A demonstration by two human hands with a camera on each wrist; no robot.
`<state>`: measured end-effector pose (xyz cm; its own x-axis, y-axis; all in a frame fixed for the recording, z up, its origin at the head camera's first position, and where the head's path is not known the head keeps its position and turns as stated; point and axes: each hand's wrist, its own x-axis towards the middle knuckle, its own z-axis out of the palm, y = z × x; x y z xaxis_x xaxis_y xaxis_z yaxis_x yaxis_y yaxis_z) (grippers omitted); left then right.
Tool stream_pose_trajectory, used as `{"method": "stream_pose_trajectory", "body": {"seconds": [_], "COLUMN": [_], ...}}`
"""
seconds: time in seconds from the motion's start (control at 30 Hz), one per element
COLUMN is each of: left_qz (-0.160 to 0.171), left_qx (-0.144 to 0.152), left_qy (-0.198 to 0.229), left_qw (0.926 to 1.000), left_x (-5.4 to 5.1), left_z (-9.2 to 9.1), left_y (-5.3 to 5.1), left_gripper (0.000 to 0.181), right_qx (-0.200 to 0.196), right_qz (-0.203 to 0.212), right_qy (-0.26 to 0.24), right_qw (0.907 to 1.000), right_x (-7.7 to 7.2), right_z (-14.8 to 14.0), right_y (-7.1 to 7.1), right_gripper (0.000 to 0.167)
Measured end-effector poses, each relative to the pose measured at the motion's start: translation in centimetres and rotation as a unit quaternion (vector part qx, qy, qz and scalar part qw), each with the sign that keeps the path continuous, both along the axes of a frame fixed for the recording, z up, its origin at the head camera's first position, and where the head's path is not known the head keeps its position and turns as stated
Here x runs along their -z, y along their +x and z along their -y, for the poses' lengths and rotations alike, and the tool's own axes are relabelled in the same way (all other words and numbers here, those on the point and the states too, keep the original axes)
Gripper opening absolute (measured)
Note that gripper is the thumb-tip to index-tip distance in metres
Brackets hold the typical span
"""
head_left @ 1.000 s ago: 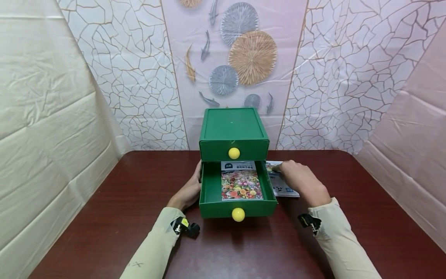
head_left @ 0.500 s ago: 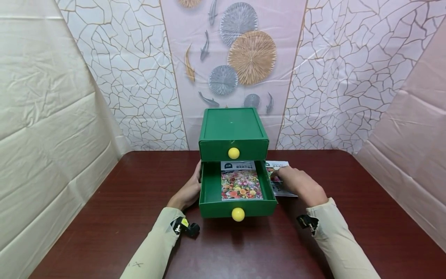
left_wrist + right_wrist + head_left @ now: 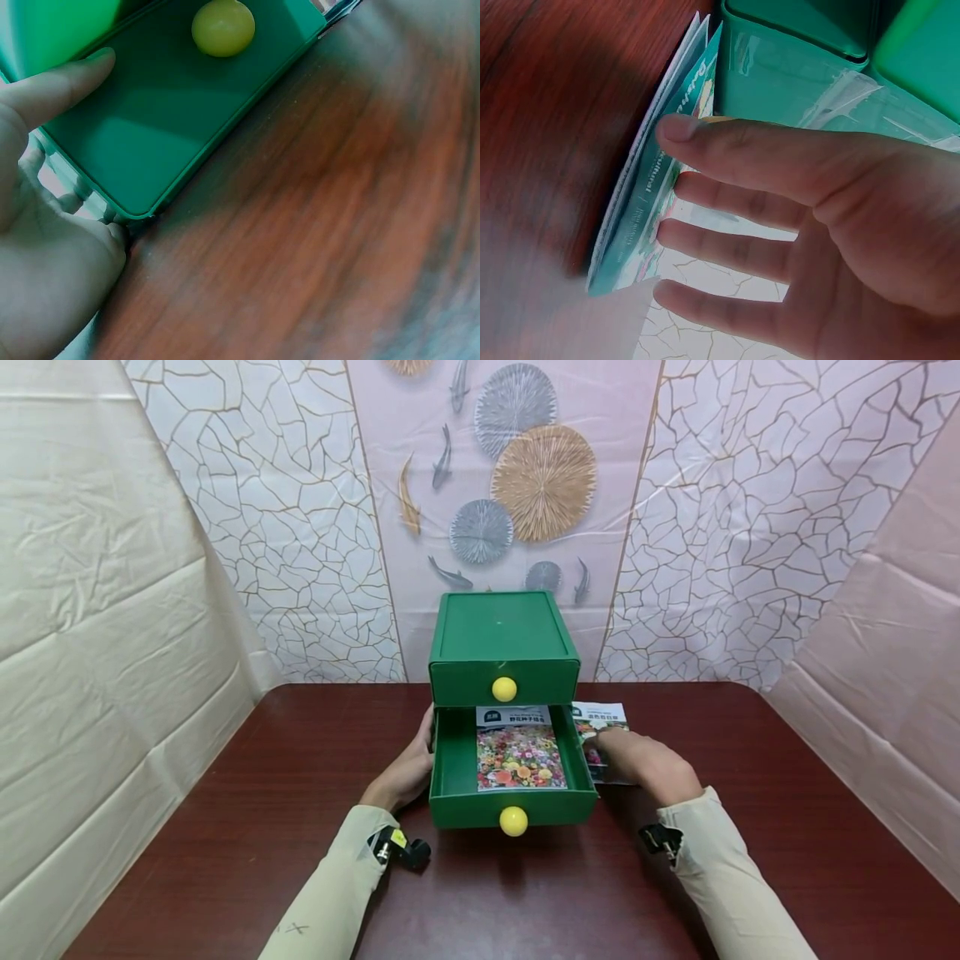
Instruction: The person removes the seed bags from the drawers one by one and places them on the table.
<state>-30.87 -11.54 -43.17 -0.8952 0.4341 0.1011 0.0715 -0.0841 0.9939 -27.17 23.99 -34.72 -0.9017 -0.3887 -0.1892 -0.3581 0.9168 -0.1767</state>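
Note:
A green drawer unit (image 3: pixel 497 627) with yellow knobs stands mid-table, its lower drawer (image 3: pixel 454 768) pulled out. Inside lies a flower seed packet (image 3: pixel 519 758), picture side up. My left hand (image 3: pixel 407 768) holds the unit's left side; in the left wrist view the thumb (image 3: pixel 71 86) crosses a drawer front's edge, with the other fingers along the side. My right hand (image 3: pixel 647 760) is at a small stack of seed packets (image 3: pixel 600 714) to the right of the drawer. In the right wrist view, its thumb (image 3: pixel 727 142) and fingertips pinch the stack's edge (image 3: pixel 649 191).
The dark red-brown table (image 3: pixel 300 827) carries the unit. A patterned cloth (image 3: pixel 300 510) hangs behind, and pale cloth (image 3: pixel 97 652) closes off both sides. In the right wrist view, clear plastic film (image 3: pixel 840 94) lies against the green side.
On the right, the flowered packet has come to cover the grey-white one seen before, as my right hand shifts slightly down with it. My left hand and the drawer stay put.

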Motion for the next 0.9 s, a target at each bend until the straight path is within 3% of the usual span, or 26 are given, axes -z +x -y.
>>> {"method": "stream_pose_trajectory", "body": {"seconds": [0.33, 0.57, 0.8, 0.9], "left_qz": [-0.003, -0.008, -0.006, -0.003], "left_qx": [-0.004, 0.003, 0.000, -0.003], "left_qy": [-0.003, -0.001, -0.001, -0.003], "left_qw": [1.0000, 1.0000, 1.0000, 1.0000], "left_x": [-0.1, 0.0, -0.1, -0.2], "left_z": [0.0, 0.0, 0.0, 0.0], "left_y": [0.1, 0.0, 0.1, 0.1], "left_gripper": [0.102, 0.102, 0.102, 0.102], "right_qx": [0.015, 0.013, 0.007, 0.005], "right_qz": [0.006, -0.017, -0.028, -0.036], "right_qy": [0.001, 0.012, 0.004, 0.005], "right_qw": [0.9999, 0.9997, 0.9996, 0.9993], "right_x": [-0.3, -1.7, -3.2, -3.8], "right_z": [-0.3, -0.6, -0.9, -0.9], "right_y": [-0.2, 0.3, 1.1, 1.3], "right_gripper": [0.025, 0.042, 0.032, 0.037]}}
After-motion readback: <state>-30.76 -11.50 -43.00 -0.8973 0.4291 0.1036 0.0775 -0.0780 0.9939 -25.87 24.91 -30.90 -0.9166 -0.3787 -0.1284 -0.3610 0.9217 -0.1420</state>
